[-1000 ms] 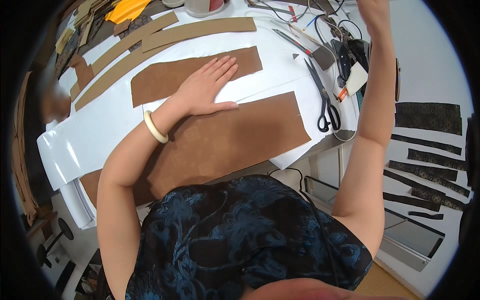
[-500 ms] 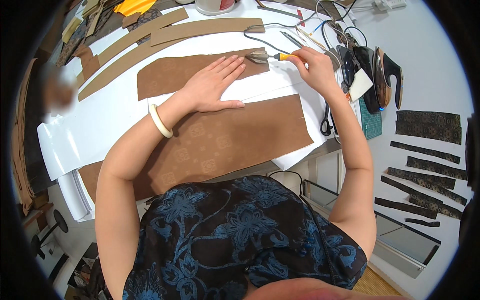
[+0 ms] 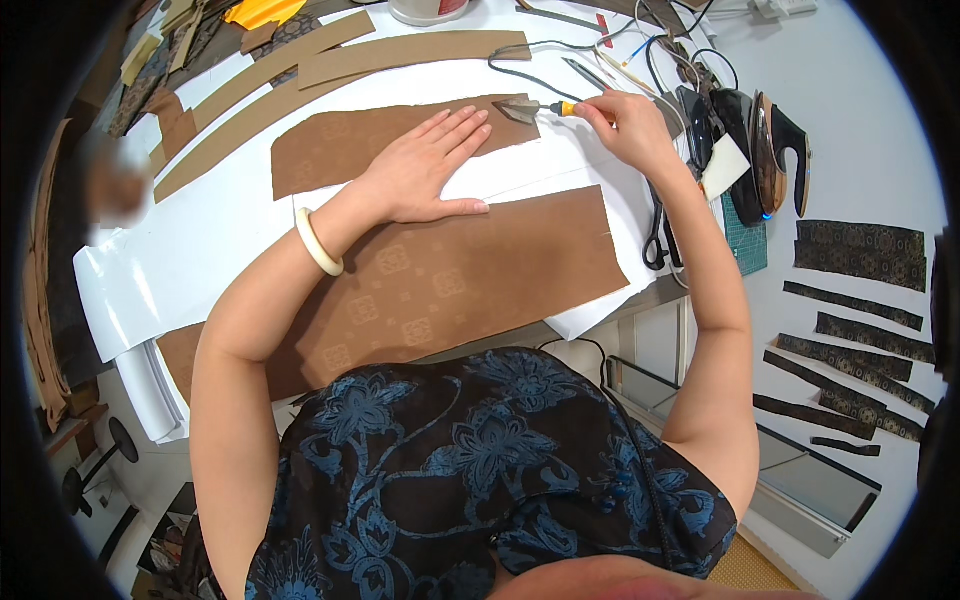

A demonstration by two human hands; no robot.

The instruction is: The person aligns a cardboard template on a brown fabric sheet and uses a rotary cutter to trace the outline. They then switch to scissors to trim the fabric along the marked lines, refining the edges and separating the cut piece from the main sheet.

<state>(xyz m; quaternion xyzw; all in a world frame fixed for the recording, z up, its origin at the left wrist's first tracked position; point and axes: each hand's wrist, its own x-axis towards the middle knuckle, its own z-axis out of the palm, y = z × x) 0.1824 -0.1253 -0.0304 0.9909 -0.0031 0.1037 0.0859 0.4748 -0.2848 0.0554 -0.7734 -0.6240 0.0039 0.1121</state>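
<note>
A white worktop (image 3: 250, 215) is covered with pattern pieces. A large brown fabric panel (image 3: 440, 285) is laid at its near edge. Just beyond that panel a smaller brown panel (image 3: 350, 145) is spread, and further beyond it long tan strips (image 3: 400, 48) are set. To the right of the large panel black-handled scissors (image 3: 655, 235) are placed, with what may be a dark iron (image 3: 775, 150) beyond them.
</note>
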